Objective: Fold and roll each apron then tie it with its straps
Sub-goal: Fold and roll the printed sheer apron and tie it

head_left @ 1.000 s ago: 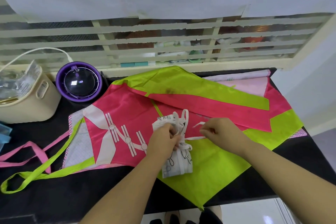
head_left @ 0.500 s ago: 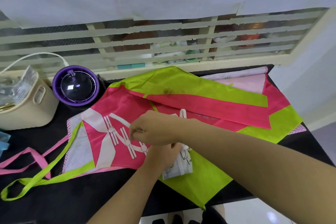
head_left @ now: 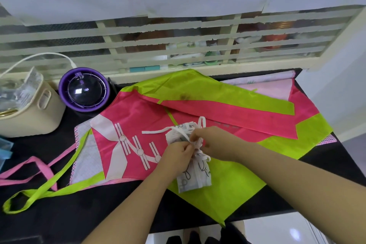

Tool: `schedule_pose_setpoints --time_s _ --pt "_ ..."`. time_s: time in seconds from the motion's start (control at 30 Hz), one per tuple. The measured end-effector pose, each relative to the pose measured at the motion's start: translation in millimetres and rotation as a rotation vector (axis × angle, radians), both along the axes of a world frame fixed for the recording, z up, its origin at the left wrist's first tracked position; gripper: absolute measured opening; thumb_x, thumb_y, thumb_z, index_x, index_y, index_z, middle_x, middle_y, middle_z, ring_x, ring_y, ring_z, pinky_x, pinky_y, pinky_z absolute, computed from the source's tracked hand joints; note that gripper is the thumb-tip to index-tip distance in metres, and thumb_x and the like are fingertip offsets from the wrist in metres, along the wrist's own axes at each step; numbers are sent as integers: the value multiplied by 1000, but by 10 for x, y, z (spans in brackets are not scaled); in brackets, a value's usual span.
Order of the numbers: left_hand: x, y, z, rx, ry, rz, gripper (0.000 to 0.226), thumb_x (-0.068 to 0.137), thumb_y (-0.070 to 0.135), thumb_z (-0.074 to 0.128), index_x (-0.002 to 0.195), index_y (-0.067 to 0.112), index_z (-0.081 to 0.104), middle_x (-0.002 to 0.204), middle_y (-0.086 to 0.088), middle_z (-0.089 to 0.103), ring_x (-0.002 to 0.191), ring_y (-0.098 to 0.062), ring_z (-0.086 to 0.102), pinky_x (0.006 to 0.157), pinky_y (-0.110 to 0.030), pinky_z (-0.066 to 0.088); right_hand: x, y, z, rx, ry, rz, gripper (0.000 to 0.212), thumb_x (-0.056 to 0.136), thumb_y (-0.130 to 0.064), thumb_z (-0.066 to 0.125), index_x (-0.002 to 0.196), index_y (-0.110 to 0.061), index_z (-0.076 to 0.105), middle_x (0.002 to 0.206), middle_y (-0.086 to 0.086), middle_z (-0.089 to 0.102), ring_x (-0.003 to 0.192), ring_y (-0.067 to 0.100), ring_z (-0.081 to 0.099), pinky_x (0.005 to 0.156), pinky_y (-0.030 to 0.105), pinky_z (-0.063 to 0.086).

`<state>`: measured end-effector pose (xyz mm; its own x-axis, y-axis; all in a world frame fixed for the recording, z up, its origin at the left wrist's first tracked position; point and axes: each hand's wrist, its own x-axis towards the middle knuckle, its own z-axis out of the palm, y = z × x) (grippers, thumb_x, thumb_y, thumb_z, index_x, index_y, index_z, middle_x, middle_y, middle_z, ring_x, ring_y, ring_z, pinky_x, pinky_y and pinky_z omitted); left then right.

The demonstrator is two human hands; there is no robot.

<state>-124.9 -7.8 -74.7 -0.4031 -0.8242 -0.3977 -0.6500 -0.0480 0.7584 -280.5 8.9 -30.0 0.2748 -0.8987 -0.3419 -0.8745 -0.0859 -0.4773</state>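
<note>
strap end (head_left: pixel 156 131): lies loose on the pink apron (head_left: pixel 134 117), pointing left from the knot.
left hand (head_left: pixel 177 154): grip pinches the strap at the roll's waist.
white roll (head_left: pixel 195 178): on the table (head_left: pixel 89 214), long axis near-far, between both hands.
right hand (head_left: pixel 214 142): grip pinches the strap beside the left; tightening likely pulls left-right.

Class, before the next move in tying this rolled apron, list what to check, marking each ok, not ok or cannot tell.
1. Rolled white printed apron holds its roll: ok.
2. Left hand pinches the white fabric strap: ok.
3. Right hand pinches that strap: ok.
4. Tying finished: cannot tell; hands hide it.
5. Loose strap end lies free on the pink-and-green apron: ok.
</note>
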Motion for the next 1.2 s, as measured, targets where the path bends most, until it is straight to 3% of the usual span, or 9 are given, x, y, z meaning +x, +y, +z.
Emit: schedule_pose_setpoints --time_s 0.1,0.33,0.43,0.53,0.77,0.87,0.97,1.07,1.2 --pt "10 1 4 -96 -5 -11 35 97 17 44 70 3 63 79 -15 67 68 -26 59 54 -28 38 7 -5 -95 -91 -12 -6 19 91 -14 57 110 -14 60 109 3 66 90 17 57 71 25 39" --pt "59 -43 -32 -83 23 100 30 92 14 49 64 6 57 51 3 45 41 -6 33 42 -18 26 -18 220 -323 -179 -192 -190 14 84 -24 71 92 -14 65 80 -8 58 63 -5 46 57 9 35" --pt "82 -50 -58 -21 36 63 21 89 17 50 84 10 69 69 -6 64 56 -16 52 56 -28 42 106 233 -396 -220 -251 -305 11 84 -22 71 84 -12 67 74 -9 56 62 -4 45 57 10 35" --pt "136 -34 -79 34 118 16 18 85 14 55 87 29 66 88 4 71 83 -14 66 78 -35 55 169 186 -421 -243 -325 -456 10 82 -20 73 78 -12 67 68 -14 54 62 -6 47 58 9 37" --pt "178 78 -75 -144 143 67 21 89 9 63 88 27 52 84 15 60 76 6 58 65 -5 42 227 165 -467 -197 -374 -536 5 82 -15 72 80 -15 67 73 -4 65 67 6 57 63 14 42" --pt "176 115 -88 -299 63 -17 24 87 4 59 82 25 49 80 13 56 71 5 52 64 -7 38 196 178 -468 -260 -274 -382 8 85 -13 67 91 -10 72 85 1 70 77 12 61 73 24 48" --pt "194 155 -162 -435 22 -45 16 87 3 59 88 18 64 84 10 58 74 -2 51 67 -11 38 152 180 -468 -265 -168 -169 11 86 -15 63 92 -10 69 89 5 67 83 21 59 73 37 49" --pt "211 193 -240 -571 33 -43 15 85 6 58 92 12 70 86 4 64 76 -4 52 71 -14 41 144 173 -437 -198 -135 -165 14 90 -19 62 100 -14 70 99 3 61 90 17 54 78 29 45" --pt "200 255 -266 -670 29 -24 26 86 17 49 94 10 73 91 1 67 84 -5 54 76 -9 39 158 168 -347 -46 -224 -287 12 93 -26 60 91 -18 68 97 -3 45 78 2 43 65 8 34"
